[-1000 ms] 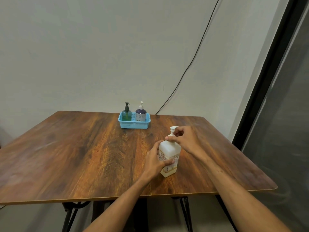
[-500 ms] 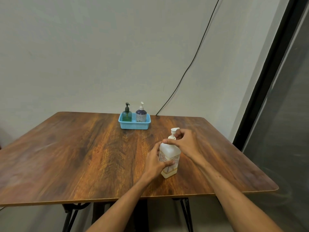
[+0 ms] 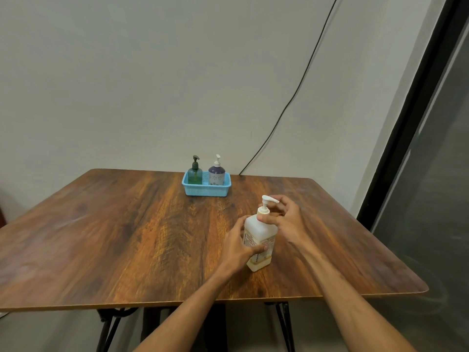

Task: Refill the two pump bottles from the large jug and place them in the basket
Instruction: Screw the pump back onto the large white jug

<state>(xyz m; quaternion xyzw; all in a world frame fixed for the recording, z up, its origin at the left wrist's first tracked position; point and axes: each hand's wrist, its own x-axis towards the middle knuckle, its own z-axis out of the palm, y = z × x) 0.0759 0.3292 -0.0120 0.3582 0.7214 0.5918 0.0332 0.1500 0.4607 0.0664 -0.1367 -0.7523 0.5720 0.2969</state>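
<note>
A large white jug [image 3: 259, 240] with a pump top stands upright on the wooden table [image 3: 127, 237], right of centre and toward the near edge, its long axis vertical and only slightly tilted. Its body is squarish and translucent, with a printed label on the near-left face and a pale yellowish layer of liquid low at the bottom. The left hand [image 3: 241, 246] is wrapped around the left side of the body, thumb lying across the near face and fingers behind — clamped on the jug. The right hand [image 3: 284, 219] comes in from the right at the neck: its thumb presses against the collar just under the pump stem, and the curled fingers close around the right side of the pump, touching the tip of the nozzle. The white pump head [image 3: 269, 199] sits raised above the collar on its stem, and its nozzle points right, toward the right hand's fingers. At the far edge of the table, near the wall, a light blue basket [image 3: 206, 190] holds the two pump bottles side by side, both upright: a green pump bottle [image 3: 195, 174] with a dark pump on the left and a purple pump bottle [image 3: 216, 175] with a white pump and a flowered lower half on the right — both nozzles point right. The basket is well apart from the jug and hands. A black cable [image 3: 299, 90] runs down the pale wall to the table's far edge, right of the basket.
</note>
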